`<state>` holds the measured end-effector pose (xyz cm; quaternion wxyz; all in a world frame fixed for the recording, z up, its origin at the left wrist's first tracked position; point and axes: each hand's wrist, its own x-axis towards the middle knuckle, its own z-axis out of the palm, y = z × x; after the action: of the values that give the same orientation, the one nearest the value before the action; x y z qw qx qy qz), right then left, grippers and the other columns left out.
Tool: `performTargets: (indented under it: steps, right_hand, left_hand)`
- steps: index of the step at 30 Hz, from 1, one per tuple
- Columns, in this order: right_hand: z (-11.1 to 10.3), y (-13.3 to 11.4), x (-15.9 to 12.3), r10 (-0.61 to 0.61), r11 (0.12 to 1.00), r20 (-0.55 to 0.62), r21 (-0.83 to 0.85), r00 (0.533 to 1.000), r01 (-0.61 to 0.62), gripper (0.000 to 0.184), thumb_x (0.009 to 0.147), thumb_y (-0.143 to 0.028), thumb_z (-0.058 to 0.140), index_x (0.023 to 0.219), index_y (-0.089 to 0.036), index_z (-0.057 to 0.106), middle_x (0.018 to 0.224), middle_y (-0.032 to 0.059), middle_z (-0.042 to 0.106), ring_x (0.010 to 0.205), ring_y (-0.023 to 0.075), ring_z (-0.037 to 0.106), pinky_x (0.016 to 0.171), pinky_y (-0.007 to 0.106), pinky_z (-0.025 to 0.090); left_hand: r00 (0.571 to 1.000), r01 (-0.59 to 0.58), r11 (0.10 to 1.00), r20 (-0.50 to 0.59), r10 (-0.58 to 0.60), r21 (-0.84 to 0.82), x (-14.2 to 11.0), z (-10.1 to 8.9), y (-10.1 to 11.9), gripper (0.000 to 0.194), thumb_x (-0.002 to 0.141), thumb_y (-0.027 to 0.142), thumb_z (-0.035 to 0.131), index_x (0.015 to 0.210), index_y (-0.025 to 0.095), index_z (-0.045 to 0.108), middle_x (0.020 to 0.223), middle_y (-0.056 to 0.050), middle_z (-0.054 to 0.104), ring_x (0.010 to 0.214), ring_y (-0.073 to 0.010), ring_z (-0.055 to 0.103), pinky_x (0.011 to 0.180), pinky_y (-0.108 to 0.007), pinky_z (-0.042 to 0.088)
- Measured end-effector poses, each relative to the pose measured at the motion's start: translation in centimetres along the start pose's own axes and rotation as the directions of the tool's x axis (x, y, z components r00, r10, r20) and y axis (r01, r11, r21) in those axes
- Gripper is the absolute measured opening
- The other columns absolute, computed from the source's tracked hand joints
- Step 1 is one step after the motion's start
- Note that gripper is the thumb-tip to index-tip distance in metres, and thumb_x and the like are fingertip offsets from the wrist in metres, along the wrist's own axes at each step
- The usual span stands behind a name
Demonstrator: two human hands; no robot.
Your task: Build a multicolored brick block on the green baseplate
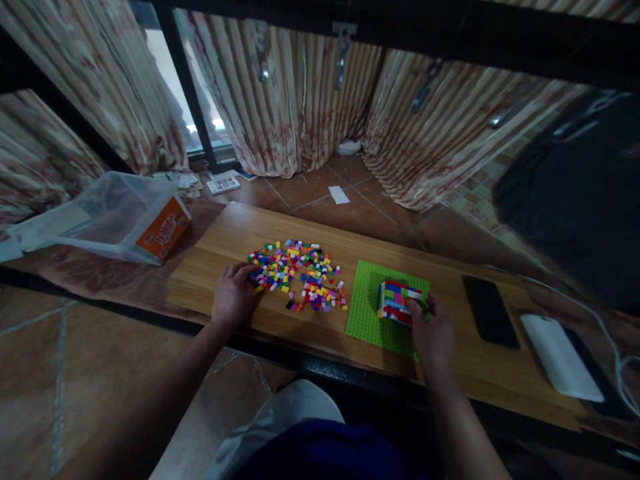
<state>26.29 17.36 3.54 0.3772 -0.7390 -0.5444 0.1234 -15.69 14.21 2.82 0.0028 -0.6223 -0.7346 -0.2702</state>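
Note:
A pile of small loose bricks (300, 273) in many colours lies on the low wooden board (230, 247). My left hand (233, 293) rests at the pile's left edge, fingers curled onto the bricks; what they hold is hidden. To the right lies a green baseplate (367, 313) with a multicoloured block of stacked bricks (395, 300) on it. My right hand (433, 333) is closed against the block's right side, thumb and fingers touching it.
A clear plastic tub (117, 217) with an orange label lies tipped at the left. A black phone (490, 310) and a white oblong device (559, 357) lie at the board's right end. Striped curtains hang behind; a dark bag (575, 193) sits far right.

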Motion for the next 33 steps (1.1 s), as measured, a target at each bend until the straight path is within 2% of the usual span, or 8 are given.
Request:
performTargets:
  steps: [3,6,10,15,18,22,26,33]
  right_hand:
    - [-0.3,-0.2,0.1,-0.029,0.999,0.016,-0.026,0.999,0.03,0.078,0.085,-0.072,0.05,0.128,-0.008,0.061,0.125,0.0252,0.063,0.116,0.0357,0.058,0.102,0.052,0.043]
    - [-0.7,-0.8,-0.1,-0.126,0.99,-0.059,-0.076,0.99,0.121,0.073,0.087,-0.068,0.052,0.127,-0.007,0.062,0.121,0.0255,0.064,0.116,0.0372,0.057,0.1,0.055,0.043]
    - [-0.5,-3.3,-2.0,-0.358,0.933,-0.148,-0.102,0.922,0.346,0.051,0.095,-0.052,0.053,0.122,-0.011,0.066,0.12,0.0223,0.065,0.12,0.0341,0.056,0.104,0.054,0.041]
    - [2.8,-8.1,-5.2,-0.583,0.812,0.089,0.036,0.807,0.583,0.032,0.101,-0.038,0.048,0.11,-0.019,0.072,0.113,0.0129,0.069,0.108,0.025,0.06,0.099,0.044,0.046]
    - [5.2,-9.9,-5.9,-0.595,0.799,0.187,0.034,0.782,0.6,0.032,0.101,-0.036,0.048,0.11,-0.019,0.073,0.109,0.0117,0.069,0.1,0.0247,0.059,0.093,0.041,0.047]
    - [7.1,-10.5,-5.7,-0.575,0.802,0.255,-0.011,0.777,0.597,0.031,0.101,-0.032,0.047,0.101,-0.019,0.075,0.105,0.0108,0.07,0.097,0.0248,0.058,0.09,0.04,0.045]
    - [7.3,-10.0,-5.5,-0.56,0.821,0.234,0.028,0.795,0.571,0.03,0.101,-0.03,0.047,0.092,-0.021,0.074,0.1,0.0091,0.071,0.095,0.0236,0.058,0.088,0.038,0.044]
    - [6.2,-8.2,-5.8,-0.524,0.844,0.204,-0.004,0.827,0.536,0.031,0.101,-0.034,0.047,0.095,-0.018,0.073,0.092,0.0098,0.073,0.087,0.0238,0.059,0.083,0.038,0.044]
  left_hand:
    - [1.0,-0.003,1.0,0.0,0.003,-0.009,0.0,0.1,0.0,0.042,0.084,0.009,0.044,0.116,0.014,0.071,0.12,-0.012,0.068,0.112,-0.0268,0.059,0.103,-0.042,0.049]
    - [1.0,0.007,1.0,-0.006,-0.007,-0.031,-0.1,0.0,0.2,0.042,0.084,0.007,0.044,0.115,0.015,0.071,0.119,-0.011,0.068,0.111,-0.0258,0.06,0.104,-0.041,0.049]
    - [1.0,0.01,0.998,-0.009,-0.011,-0.054,-0.1,-0.2,0.5,0.042,0.083,0.006,0.046,0.115,0.017,0.071,0.119,-0.01,0.068,0.112,-0.0254,0.061,0.104,-0.041,0.05]
    - [1.0,0.003,0.998,-0.013,-0.003,-0.059,-0.1,-0.2,0.5,0.042,0.083,0.006,0.046,0.116,0.016,0.07,0.118,-0.01,0.068,0.111,-0.0255,0.061,0.103,-0.042,0.05]
    - [1.0,0.005,0.998,-0.016,-0.006,-0.058,-0.2,-0.2,0.4,0.043,0.084,0.006,0.045,0.116,0.017,0.07,0.119,-0.01,0.068,0.112,-0.0252,0.061,0.104,-0.041,0.05]
    - [1.0,0.012,0.998,-0.018,-0.013,-0.06,-0.2,-0.1,0.4,0.042,0.085,0.007,0.045,0.116,0.017,0.071,0.12,-0.011,0.067,0.112,-0.0258,0.061,0.104,-0.042,0.05]
    - [1.0,0.014,0.998,-0.013,-0.015,-0.064,-0.2,-0.2,0.4,0.042,0.084,0.005,0.046,0.116,0.017,0.071,0.119,-0.011,0.068,0.112,-0.026,0.061,0.104,-0.042,0.05]
    - [1.0,0.022,0.998,-0.008,-0.022,-0.062,-0.2,0.0,0.3,0.043,0.084,0.006,0.045,0.116,0.018,0.071,0.121,-0.01,0.067,0.112,-0.0259,0.06,0.104,-0.043,0.05]
